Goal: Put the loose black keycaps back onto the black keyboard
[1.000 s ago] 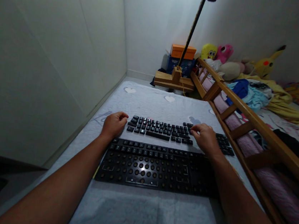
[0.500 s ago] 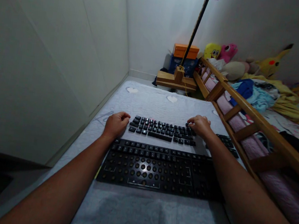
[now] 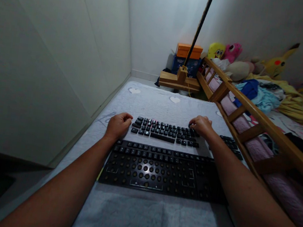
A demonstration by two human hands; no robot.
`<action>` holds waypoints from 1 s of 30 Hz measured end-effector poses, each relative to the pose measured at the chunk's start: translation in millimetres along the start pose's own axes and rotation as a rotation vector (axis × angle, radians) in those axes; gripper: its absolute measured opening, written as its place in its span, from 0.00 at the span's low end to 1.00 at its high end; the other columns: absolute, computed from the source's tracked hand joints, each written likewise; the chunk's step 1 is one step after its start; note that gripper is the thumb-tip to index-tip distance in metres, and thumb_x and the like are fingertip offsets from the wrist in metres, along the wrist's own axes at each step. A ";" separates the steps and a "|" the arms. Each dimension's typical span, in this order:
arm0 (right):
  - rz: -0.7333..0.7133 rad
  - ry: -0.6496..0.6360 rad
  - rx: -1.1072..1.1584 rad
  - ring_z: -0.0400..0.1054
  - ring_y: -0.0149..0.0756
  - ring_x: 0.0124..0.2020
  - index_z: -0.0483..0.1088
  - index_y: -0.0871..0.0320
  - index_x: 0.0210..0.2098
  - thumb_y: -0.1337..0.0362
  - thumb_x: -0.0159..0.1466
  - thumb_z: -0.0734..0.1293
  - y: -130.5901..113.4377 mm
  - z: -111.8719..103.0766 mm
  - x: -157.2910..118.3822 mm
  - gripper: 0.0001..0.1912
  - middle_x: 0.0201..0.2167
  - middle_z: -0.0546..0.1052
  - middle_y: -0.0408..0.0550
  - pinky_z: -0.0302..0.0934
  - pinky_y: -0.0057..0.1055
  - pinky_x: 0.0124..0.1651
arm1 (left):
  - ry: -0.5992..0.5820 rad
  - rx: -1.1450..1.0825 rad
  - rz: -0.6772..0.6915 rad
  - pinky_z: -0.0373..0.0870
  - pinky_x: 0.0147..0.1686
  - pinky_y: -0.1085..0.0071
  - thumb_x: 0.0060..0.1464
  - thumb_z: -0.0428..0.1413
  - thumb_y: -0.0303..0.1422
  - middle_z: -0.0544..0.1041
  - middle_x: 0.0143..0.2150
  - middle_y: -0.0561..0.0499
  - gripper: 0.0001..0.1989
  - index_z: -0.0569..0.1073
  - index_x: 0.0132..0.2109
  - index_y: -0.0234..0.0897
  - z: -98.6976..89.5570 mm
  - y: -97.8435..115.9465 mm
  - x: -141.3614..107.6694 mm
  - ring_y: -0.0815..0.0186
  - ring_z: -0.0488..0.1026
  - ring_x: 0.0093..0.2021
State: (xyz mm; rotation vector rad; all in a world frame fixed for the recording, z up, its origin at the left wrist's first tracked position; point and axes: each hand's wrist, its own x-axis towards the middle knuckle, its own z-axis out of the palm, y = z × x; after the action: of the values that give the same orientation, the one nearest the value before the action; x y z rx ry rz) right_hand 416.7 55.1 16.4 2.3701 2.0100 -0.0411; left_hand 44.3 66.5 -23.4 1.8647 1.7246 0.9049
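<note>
A black keyboard [image 3: 145, 190] lies across the cloth in front of me. Keys fill its upper rows, while bare round key posts show over the lower part. Beyond it, loose black keycaps [image 3: 162, 137] are laid out in rows, a long space bar among them. My left hand [image 3: 118, 126] rests at the left end of these rows, fingers curled together; whether anything is inside is hidden. At the upper right end of the rows, my right hand [image 3: 201, 125] has its fingertips closed on a dark keycap [image 3: 190, 125]. My right forearm covers part of the keyboard's right side.
More loose keycaps [image 3: 232, 146] lie right of my right forearm. A wooden bed rail [image 3: 265, 119] runs along the right, with clothes and plush toys behind it. A pale cabinet wall [image 3: 50, 62] stands left. A wooden stand [image 3: 179, 81] with a black pole is beyond the far edge.
The view has shifted very slightly. My right fingertips have drawn closer together around the keycap at the top right of the rows. My left hand stays in place.
</note>
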 end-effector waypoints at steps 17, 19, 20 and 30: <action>-0.296 0.227 0.307 0.64 0.45 0.47 0.77 0.54 0.40 0.66 0.61 0.68 -17.3 -36.3 -82.0 0.07 0.41 0.75 0.51 0.57 0.42 0.50 | 0.005 0.024 0.010 0.67 0.37 0.67 0.49 0.50 0.37 0.81 0.34 0.47 0.17 0.79 0.40 0.36 1.1 -2.0 1.2 0.61 0.75 0.35; -0.378 0.246 0.379 0.64 0.45 0.47 0.76 0.54 0.40 0.68 0.61 0.69 -23.7 -35.0 -112.3 0.07 0.41 0.75 0.50 0.57 0.42 0.50 | 0.008 0.019 0.013 0.67 0.38 0.67 0.49 0.50 0.37 0.81 0.35 0.47 0.17 0.79 0.40 0.36 1.3 -2.1 1.1 0.60 0.75 0.36; -0.394 0.243 0.395 0.64 0.44 0.46 0.76 0.54 0.40 0.68 0.61 0.69 -27.3 -33.1 -127.0 0.07 0.41 0.75 0.49 0.57 0.42 0.50 | 0.009 0.017 0.015 0.67 0.39 0.67 0.49 0.50 0.37 0.81 0.36 0.47 0.17 0.80 0.40 0.36 1.4 -2.1 1.1 0.60 0.76 0.36; -0.326 0.242 0.365 0.65 0.45 0.45 0.75 0.56 0.41 0.73 0.61 0.68 -45.9 11.6 -186.2 0.10 0.40 0.75 0.50 0.58 0.43 0.49 | 0.013 0.011 0.012 0.68 0.41 0.66 0.49 0.51 0.36 0.82 0.38 0.46 0.16 0.80 0.40 0.36 1.9 -3.6 2.1 0.59 0.76 0.38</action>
State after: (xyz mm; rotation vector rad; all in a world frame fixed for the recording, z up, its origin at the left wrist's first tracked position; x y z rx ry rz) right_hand 341.1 -121.5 12.2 2.2978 2.6962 -0.1483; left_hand 43.2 69.3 -26.9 1.8825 1.7313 0.9160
